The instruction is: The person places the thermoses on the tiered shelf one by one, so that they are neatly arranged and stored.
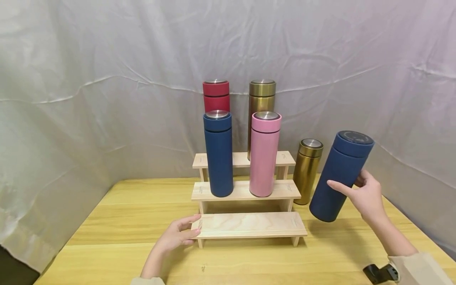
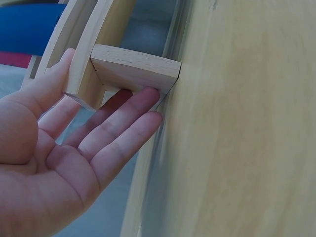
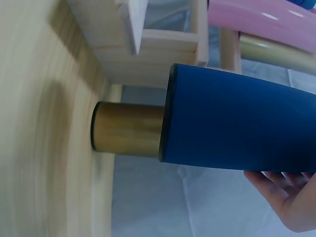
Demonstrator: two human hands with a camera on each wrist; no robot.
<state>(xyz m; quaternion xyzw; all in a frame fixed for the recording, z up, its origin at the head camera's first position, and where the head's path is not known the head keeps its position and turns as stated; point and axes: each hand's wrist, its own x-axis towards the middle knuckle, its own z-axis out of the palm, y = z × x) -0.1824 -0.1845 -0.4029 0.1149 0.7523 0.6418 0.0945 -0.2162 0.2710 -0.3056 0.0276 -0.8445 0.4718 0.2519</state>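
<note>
My right hand grips a dark blue thermos bottle, thumb across its near side. The bottle is raised off the table and tilted, its lid leaning right; its flat base edge shows in the right wrist view. At the left end of the lowest step of a three-step wooden display stand, my left hand holds the board's end. The left wrist view shows its thumb at the board and its fingers reaching beneath, by the leg. The middle step bears another blue bottle and a pink bottle.
On the top step stand a red bottle and a tall gold bottle, partly hidden by those in front. A shorter gold bottle stands on the wooden table, right of the stand. Grey cloth hangs behind.
</note>
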